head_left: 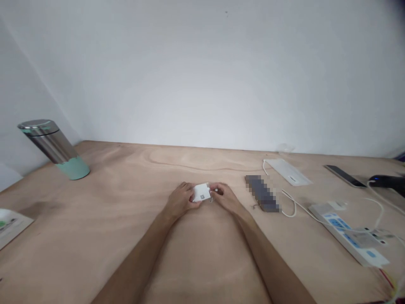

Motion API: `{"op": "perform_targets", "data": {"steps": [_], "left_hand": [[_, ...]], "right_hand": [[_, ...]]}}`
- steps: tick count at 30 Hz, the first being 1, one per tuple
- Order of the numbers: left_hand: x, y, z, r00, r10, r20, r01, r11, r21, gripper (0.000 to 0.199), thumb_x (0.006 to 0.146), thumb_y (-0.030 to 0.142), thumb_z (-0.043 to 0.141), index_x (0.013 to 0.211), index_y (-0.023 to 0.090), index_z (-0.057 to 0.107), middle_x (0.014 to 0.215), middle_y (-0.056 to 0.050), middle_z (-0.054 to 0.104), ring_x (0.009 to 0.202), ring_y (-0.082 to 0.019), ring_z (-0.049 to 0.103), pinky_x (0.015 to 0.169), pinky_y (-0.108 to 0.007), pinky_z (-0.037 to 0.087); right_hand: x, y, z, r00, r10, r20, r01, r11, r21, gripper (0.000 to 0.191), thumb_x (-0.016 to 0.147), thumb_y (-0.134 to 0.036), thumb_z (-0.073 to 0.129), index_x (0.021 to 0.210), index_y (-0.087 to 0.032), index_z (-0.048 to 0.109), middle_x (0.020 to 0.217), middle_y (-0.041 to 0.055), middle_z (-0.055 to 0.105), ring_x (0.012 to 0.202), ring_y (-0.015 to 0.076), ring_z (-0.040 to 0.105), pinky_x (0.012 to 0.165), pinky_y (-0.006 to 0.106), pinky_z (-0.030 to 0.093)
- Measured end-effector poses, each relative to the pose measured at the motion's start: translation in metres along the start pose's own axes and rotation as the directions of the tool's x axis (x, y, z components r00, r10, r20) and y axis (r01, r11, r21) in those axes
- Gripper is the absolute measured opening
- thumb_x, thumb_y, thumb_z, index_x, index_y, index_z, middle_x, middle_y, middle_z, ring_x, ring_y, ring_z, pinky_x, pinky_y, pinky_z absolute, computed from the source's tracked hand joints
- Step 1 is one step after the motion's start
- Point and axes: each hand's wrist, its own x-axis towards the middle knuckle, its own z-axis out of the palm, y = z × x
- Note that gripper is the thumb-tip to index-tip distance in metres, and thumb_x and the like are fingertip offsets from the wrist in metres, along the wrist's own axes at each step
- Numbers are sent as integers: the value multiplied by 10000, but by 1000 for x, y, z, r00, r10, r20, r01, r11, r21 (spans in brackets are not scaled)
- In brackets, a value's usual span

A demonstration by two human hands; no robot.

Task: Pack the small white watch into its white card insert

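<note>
In the middle of the wooden table, both my hands are around a small flat white box (201, 192) with a dark square code printed near its lower edge. My left hand (182, 197) grips its left side, thumb along the near edge and fingers behind. At the right end of the box, my right hand (225, 196) is closed in a pinch. A bit of white shows between those fingers, and a thin pale strip hangs just below them; whether these belong to the box I cannot tell.
A steel and mint-green thermos (58, 147) stands at the left, above a printed packet (12, 226). On the right lie a blurred-out dark phone-like object (262, 194), a white face mask (287, 171), a dark phone (344, 175), white cables and a power strip (348, 234). A wall (202, 84) rises behind.
</note>
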Motion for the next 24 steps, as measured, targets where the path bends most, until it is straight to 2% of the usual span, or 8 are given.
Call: {"op": "perform_targets", "data": {"steps": [5,9,12,16,18,21,24], "left_hand": [[1,0,2,999,32,-9,-31,998,51,211,722,293,709,653,172,551,998,-52,646,929,-206,538,797,-314,449],[1,0,4,996,85,-7,-84,993,82,196,725,297,698,667,178,552,933,-50,642,890,-204,542,791,-320,448],[1,0,5,995,95,-35,-91,991,95,217,723,302,697,650,180,532,895,-47,626,858,-199,540,766,-316,445],[1,-1,5,993,114,-16,-112,989,98,248,726,336,709,688,176,522,886,-45,605,848,-197,526,747,-312,438],[1,-1,4,992,123,-26,-119,987,103,258,740,351,704,699,178,518,891,-44,601,844,-196,518,733,-308,433],[1,-1,3,992,120,-44,-115,988,101,271,749,361,704,700,181,507,921,-41,598,846,-192,512,729,-303,426],[1,-1,1,993,112,-23,-109,989,101,326,742,433,700,699,181,498,930,-47,597,849,-199,512,733,-312,423]], "right_hand": [[2,2,3,998,-62,-6,61,993,-101,154,730,-200,552,782,-185,697,885,58,677,867,192,579,798,312,424],[4,6,5,999,-40,-35,31,973,-228,137,707,-187,570,721,-202,706,856,53,676,842,189,582,784,298,425],[5,5,4,999,-44,-10,40,967,-251,126,707,-206,577,664,-198,695,813,41,671,804,177,581,773,286,422],[3,-1,3,1000,-14,-16,11,982,-191,85,668,-213,605,626,-181,672,777,29,659,756,162,571,728,259,413],[2,-5,5,1000,-9,-7,8,993,-116,105,666,-185,567,594,-179,644,696,4,625,696,142,552,668,234,399],[-1,-12,8,999,-44,18,45,999,-26,193,673,-157,500,489,-179,550,558,-28,523,584,113,486,578,213,360],[-3,-17,9,994,-97,48,96,995,28,220,678,-156,491,461,-179,519,573,-23,531,588,110,485,583,212,363]]}}
